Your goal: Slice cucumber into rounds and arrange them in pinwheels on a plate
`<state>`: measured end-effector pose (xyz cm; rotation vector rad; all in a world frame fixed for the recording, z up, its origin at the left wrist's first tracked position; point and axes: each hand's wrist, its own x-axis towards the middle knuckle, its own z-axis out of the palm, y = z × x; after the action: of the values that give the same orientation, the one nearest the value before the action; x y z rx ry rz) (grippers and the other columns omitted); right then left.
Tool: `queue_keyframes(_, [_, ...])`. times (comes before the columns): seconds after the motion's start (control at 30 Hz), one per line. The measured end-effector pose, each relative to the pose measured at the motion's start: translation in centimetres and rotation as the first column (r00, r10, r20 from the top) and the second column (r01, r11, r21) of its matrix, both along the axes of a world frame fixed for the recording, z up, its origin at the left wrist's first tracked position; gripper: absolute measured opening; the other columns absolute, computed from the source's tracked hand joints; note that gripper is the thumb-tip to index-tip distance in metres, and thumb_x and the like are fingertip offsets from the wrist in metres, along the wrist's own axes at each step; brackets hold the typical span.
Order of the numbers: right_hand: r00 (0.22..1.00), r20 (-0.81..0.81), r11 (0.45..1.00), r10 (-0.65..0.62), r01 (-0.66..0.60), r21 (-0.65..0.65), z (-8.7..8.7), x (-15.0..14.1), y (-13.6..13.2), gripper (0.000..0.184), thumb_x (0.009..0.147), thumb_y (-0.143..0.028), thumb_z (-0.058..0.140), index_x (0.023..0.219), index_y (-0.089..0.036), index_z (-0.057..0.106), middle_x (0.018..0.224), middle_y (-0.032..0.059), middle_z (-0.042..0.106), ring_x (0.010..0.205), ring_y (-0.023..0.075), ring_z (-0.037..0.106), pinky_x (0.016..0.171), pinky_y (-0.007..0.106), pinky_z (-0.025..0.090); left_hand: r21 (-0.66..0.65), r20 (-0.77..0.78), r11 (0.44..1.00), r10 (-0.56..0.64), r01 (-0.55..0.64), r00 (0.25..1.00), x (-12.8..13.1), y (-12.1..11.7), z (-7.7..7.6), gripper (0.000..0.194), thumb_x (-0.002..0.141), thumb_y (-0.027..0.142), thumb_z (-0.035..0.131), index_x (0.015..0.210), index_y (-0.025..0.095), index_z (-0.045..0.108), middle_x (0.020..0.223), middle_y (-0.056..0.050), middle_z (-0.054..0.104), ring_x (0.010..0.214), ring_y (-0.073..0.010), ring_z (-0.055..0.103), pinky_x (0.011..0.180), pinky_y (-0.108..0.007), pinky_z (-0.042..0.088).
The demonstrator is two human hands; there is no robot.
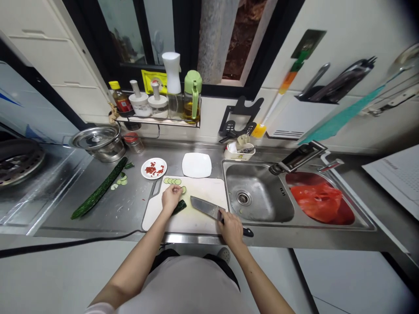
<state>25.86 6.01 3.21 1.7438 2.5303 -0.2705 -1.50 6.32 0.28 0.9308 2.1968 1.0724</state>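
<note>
My right hand [231, 226] is wrapped round the handle of a kitchen knife [204, 207], whose broad blade lies low over the white cutting board [209, 187] and points left. Between the fingertips of my left hand [170, 198] is a thin cucumber slice [183, 189]. Just above that hand, a row of several cucumber slices [172, 181] lies along the board's top left edge. A dark green cucumber piece [179, 206] rests on the board beside my left wrist, partly covered by it.
Left of the board are a whole cucumber [100, 187], scraps [122, 179] and a plate of red bits [153, 168]. Behind it stands a white square plate [197, 165]. To the right is the sink [262, 205], with a red bag [316, 200] in its second basin. A cable [75, 242] crosses the front edge.
</note>
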Motion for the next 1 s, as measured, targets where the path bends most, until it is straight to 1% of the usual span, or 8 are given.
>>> queue_keyframes(0.1, [0.999, -0.046, 1.000, 0.011, -0.009, 0.027, -0.5, 0.0, 0.0, 0.042, 0.083, -0.019, 0.053, 0.124, -0.022, 0.056, 0.096, 0.0043, 0.067, 0.091, 0.0187, 0.057, 0.083, 0.028, 0.034, -0.106, -0.055, 0.993, 0.038, -0.044, 0.998, -0.8, 1.2, -0.2, 0.016, 0.075, 0.038, 0.063, 0.081, 0.024, 0.066, 0.079, 0.001, 0.070, 0.075, -0.0159, 0.062, 0.068, -0.025, 0.041])
queue_keyframes(0.17, [0.998, -0.059, 0.999, 0.021, -0.018, 0.045, -0.8, 0.1, 0.0, 0.041, 0.082, -0.019, 0.053, 0.123, -0.022, 0.057, 0.095, 0.0042, 0.068, 0.089, 0.0185, 0.057, 0.081, 0.028, 0.034, -0.149, -0.094, 0.987, 0.043, -0.057, 0.995, -1.1, 2.2, -0.2, 0.014, 0.076, 0.038, 0.063, 0.082, 0.025, 0.066, 0.082, 0.002, 0.070, 0.079, -0.0162, 0.062, 0.069, -0.026, 0.041])
queue_keyframes(0.3, [0.998, -0.066, 0.998, 0.024, -0.020, 0.059, -1.0, 0.1, 0.0, 0.041, 0.081, -0.017, 0.053, 0.122, -0.022, 0.058, 0.094, 0.0036, 0.068, 0.088, 0.0182, 0.058, 0.081, 0.027, 0.034, -0.173, -0.161, 0.984, 0.017, -0.045, 0.987, -1.7, 3.9, -0.3, 0.016, 0.078, 0.039, 0.061, 0.084, 0.025, 0.067, 0.084, 0.001, 0.071, 0.080, -0.0165, 0.062, 0.072, -0.027, 0.040])
queue_keyframes(0.43, [0.997, -0.076, 0.998, 0.018, -0.014, 0.054, -0.8, 0.1, 0.0, 0.041, 0.081, -0.017, 0.054, 0.121, -0.023, 0.058, 0.095, 0.0033, 0.068, 0.089, 0.0176, 0.058, 0.081, 0.027, 0.034, -0.198, -0.221, 0.980, -0.015, -0.030, 0.975, -2.1, 4.9, -0.6, 0.015, 0.080, 0.035, 0.059, 0.084, 0.024, 0.067, 0.085, -0.001, 0.071, 0.082, -0.0178, 0.062, 0.074, -0.029, 0.040])
queue_keyframes(0.6, [0.995, -0.095, 0.999, 0.020, -0.015, 0.043, -0.9, 0.2, 0.1, 0.039, 0.083, -0.018, 0.052, 0.121, -0.022, 0.058, 0.094, 0.0035, 0.068, 0.088, 0.0177, 0.059, 0.081, 0.027, 0.034, -0.233, -0.282, 0.972, -0.060, -0.008, 0.958, -2.3, 5.1, -1.2, 0.017, 0.082, 0.032, 0.056, 0.088, 0.023, 0.068, 0.087, -0.003, 0.071, 0.086, -0.0199, 0.062, 0.077, -0.031, 0.039])
queue_keyframes(0.8, [0.992, -0.123, 1.000, 0.014, -0.012, 0.022, -1.3, -0.1, 0.5, 0.039, 0.082, -0.019, 0.052, 0.120, -0.021, 0.059, 0.094, 0.0042, 0.069, 0.090, 0.0184, 0.059, 0.081, 0.027, 0.034, -0.217, -0.401, 0.976, -0.098, 0.009, 0.911, -2.3, 5.1, -1.8, 0.017, 0.082, 0.030, 0.056, 0.089, 0.022, 0.069, 0.091, -0.007, 0.070, 0.098, -0.0249, 0.058, 0.083, -0.035, 0.039])
queue_keyframes(0.9, [0.989, -0.147, 1.000, 0.003, -0.001, 0.009, -1.2, -0.3, 0.5, 0.038, 0.082, -0.019, 0.052, 0.119, -0.021, 0.060, 0.095, 0.0047, 0.069, 0.090, 0.0185, 0.059, 0.082, 0.027, 0.035, -0.204, -0.418, 0.979, -0.111, 0.026, 0.901, -2.5, 5.0, -2.0, 0.018, 0.083, 0.032, 0.056, 0.087, 0.022, 0.070, 0.092, -0.008, 0.069, 0.097, -0.0247, 0.057, 0.085, -0.035, 0.039])
queue_keyframes(1.0, [0.987, -0.163, 1.000, -0.006, 0.007, 0.003, -1.0, -0.4, 0.5, 0.039, 0.082, -0.018, 0.051, 0.120, -0.021, 0.060, 0.096, 0.0052, 0.069, 0.091, 0.0187, 0.060, 0.082, 0.027, 0.035, -0.180, -0.414, 0.983, -0.119, 0.047, 0.902, -2.8, 4.4, -2.2, 0.022, 0.083, 0.035, 0.055, 0.091, 0.022, 0.071, 0.094, -0.007, 0.068, 0.096, -0.0237, 0.057, 0.086, -0.035, 0.039])
